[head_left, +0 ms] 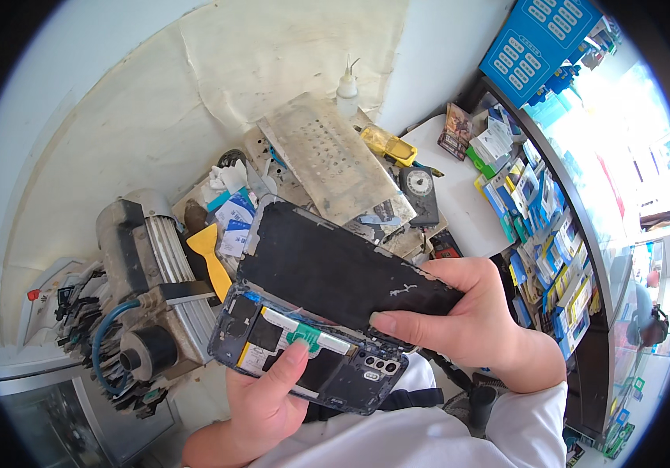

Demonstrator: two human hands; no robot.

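Left hand (pixel 269 402) grasps the opened dark-grey smartphone body (pixel 331 374), back side with triple-camera block up, thumb pressed by the green plastic tab (pixel 304 337) on the white-and-black battery area; right hand (pixel 467 320) pinches one end of a thin black rectangular panel with ragged, flaking edges (pixel 327 261), thumb on its face. Both parts are held up in front of the person, panel along the body's far long edge, can't tell if they're still joined. Beyond them: flat yellow plastic scraper (pixel 209 257), stained perforated metal plate (pixel 335 164), black box with round white dial (pixel 418 196).
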